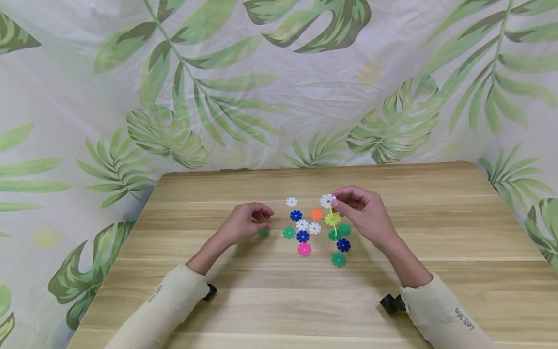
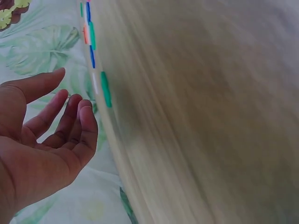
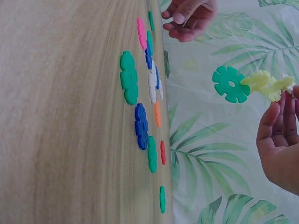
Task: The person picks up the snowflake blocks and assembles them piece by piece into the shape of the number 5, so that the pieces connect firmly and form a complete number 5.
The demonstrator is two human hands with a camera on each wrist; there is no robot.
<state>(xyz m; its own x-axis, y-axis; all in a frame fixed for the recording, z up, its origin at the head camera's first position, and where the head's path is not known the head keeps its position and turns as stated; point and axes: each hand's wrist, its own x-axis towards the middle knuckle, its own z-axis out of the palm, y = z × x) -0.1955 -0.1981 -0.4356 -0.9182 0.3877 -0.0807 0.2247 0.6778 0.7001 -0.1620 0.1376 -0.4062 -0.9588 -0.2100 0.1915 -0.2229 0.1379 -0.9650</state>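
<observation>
My right hand [image 1: 366, 216] is raised over the table and pinches a white notched disc [image 1: 328, 198] between thumb and fingers. Joined to that disc is a short chain of flower-shaped plastic discs; the right wrist view shows yellow discs [image 3: 264, 83] with a green disc [image 3: 223, 83] at the far end. Off to the left, my left hand [image 1: 241, 224] hovers above the tabletop, its fingers loosely bent and holding nothing. A loose green disc [image 1: 264, 233] lies by its fingertips in the head view, partly hidden by them.
Between the hands, several loose discs lie flat on the wooden table [image 1: 279, 300], among them a pink disc [image 1: 304, 249], an orange disc [image 1: 317, 214] and a blue disc [image 1: 343, 245]. A leaf-printed cloth [image 1: 244, 97] hangs behind the table's far edge.
</observation>
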